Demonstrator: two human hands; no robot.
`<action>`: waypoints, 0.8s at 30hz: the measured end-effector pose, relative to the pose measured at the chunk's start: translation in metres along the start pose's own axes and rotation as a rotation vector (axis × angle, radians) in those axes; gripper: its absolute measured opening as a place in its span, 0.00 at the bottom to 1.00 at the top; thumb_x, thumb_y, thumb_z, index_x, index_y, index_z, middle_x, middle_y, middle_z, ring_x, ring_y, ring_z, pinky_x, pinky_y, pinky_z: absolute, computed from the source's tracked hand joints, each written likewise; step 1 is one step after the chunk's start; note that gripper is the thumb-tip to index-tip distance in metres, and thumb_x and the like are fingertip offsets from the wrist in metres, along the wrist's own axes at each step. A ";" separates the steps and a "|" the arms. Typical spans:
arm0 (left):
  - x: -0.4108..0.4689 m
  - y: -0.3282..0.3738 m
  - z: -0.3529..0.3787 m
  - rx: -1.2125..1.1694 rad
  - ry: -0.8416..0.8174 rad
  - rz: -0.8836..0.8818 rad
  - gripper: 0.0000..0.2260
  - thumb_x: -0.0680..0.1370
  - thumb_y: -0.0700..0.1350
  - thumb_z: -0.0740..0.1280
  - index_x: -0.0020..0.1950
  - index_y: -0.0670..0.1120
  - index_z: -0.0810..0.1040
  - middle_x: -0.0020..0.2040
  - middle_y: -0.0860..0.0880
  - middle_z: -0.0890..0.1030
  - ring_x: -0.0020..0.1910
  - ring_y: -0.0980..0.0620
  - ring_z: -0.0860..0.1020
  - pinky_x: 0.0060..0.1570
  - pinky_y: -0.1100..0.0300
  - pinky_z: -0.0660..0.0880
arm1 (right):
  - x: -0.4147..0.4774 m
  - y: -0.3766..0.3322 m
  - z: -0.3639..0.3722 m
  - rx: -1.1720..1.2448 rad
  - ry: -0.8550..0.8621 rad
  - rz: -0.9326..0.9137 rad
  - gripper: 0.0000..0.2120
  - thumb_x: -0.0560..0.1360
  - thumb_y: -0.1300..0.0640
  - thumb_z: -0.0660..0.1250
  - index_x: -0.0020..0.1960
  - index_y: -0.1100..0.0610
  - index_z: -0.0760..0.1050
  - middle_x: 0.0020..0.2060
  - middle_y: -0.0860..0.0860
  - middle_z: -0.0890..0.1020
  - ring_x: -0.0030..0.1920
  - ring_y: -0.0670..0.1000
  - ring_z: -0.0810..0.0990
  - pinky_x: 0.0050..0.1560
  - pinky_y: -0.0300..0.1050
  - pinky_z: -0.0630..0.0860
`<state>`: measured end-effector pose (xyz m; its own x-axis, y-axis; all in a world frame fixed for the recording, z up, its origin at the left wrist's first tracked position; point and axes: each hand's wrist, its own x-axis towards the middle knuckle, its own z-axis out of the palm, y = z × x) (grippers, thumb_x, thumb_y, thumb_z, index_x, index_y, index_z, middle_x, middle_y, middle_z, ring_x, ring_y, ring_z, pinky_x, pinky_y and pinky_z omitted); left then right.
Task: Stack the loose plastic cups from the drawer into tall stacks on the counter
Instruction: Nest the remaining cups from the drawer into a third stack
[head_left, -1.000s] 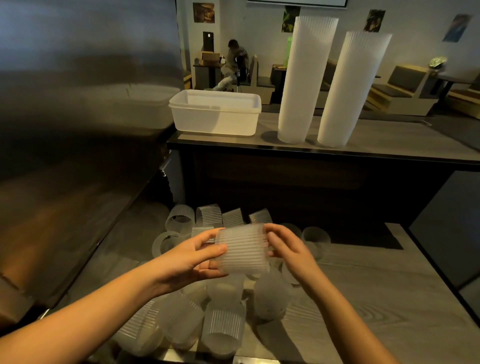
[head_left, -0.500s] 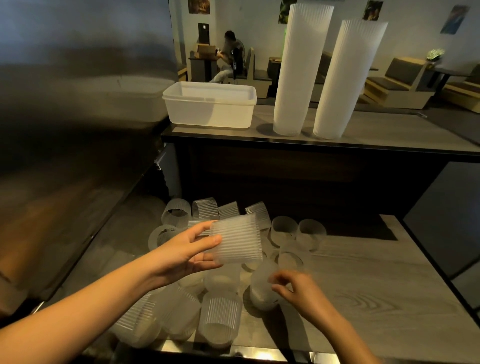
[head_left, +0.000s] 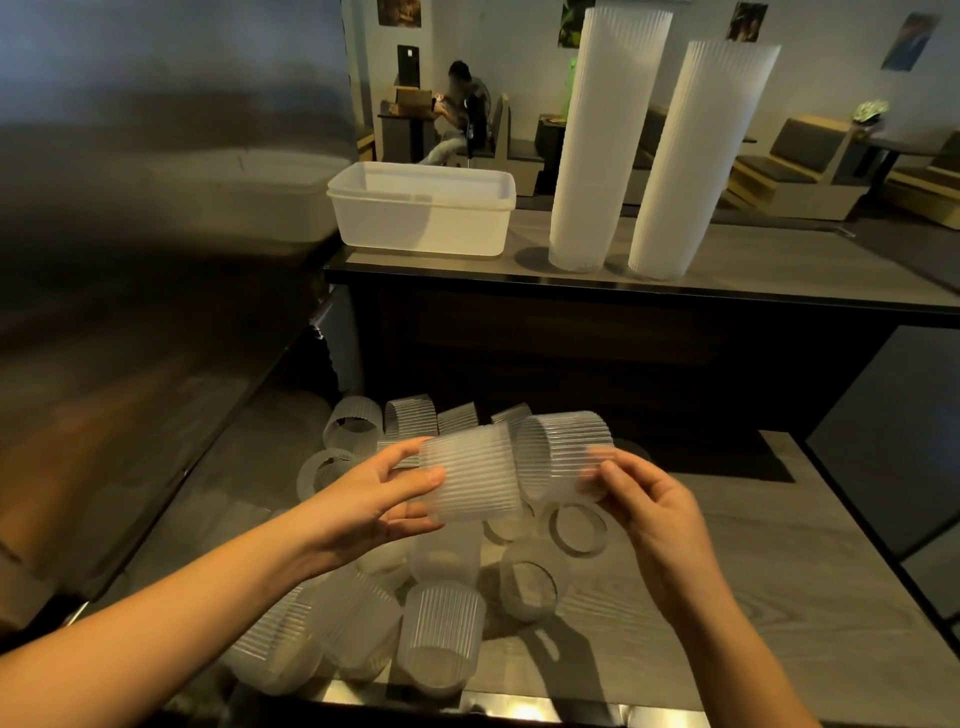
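My left hand (head_left: 379, 499) grips a short nested stack of ribbed translucent cups (head_left: 472, 475), held sideways above the drawer. My right hand (head_left: 649, 499) holds another ribbed cup (head_left: 561, 452) on its side, its open mouth turned toward the stack and almost touching it. Below them several loose cups (head_left: 441, 634) lie scattered on the wood-grain drawer surface (head_left: 727, 597). Two tall stacks of cups (head_left: 602, 140) (head_left: 696, 161) stand on the counter (head_left: 779, 260) beyond.
A white plastic tub (head_left: 421, 218) sits on the counter left of the tall stacks. A steel wall (head_left: 156, 260) rises close on the left. A person sits at a table (head_left: 457, 119) far behind. Dark space drops off right of the drawer.
My right hand went down into the drawer, picked up a loose cup and has raised it to the right end of the stack in my left hand.
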<state>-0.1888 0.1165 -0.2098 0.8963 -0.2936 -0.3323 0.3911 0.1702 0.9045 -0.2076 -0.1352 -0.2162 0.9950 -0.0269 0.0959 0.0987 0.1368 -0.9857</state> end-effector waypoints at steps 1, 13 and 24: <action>0.000 0.000 0.000 0.003 0.002 0.000 0.23 0.66 0.43 0.70 0.61 0.50 0.74 0.58 0.44 0.79 0.51 0.45 0.82 0.49 0.54 0.80 | -0.002 0.000 0.004 -0.024 -0.025 -0.002 0.12 0.68 0.53 0.63 0.50 0.53 0.79 0.42 0.51 0.84 0.45 0.47 0.82 0.47 0.37 0.78; -0.002 -0.002 0.002 -0.041 -0.049 -0.025 0.24 0.65 0.41 0.70 0.61 0.49 0.73 0.49 0.42 0.77 0.53 0.43 0.63 0.42 0.59 0.81 | -0.008 0.008 0.032 -0.297 -0.222 -0.087 0.13 0.75 0.62 0.61 0.49 0.44 0.77 0.44 0.35 0.82 0.50 0.37 0.79 0.50 0.31 0.75; 0.000 -0.001 0.002 0.038 -0.001 0.010 0.25 0.65 0.43 0.70 0.61 0.50 0.73 0.54 0.45 0.80 0.51 0.46 0.81 0.49 0.55 0.80 | -0.014 0.091 -0.004 -1.168 -0.482 0.046 0.18 0.76 0.51 0.62 0.65 0.47 0.68 0.62 0.43 0.72 0.63 0.41 0.69 0.64 0.35 0.65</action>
<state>-0.1899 0.1144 -0.2098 0.8999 -0.2933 -0.3227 0.3736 0.1372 0.9174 -0.2128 -0.1267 -0.3082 0.9252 0.3512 -0.1437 0.2381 -0.8323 -0.5006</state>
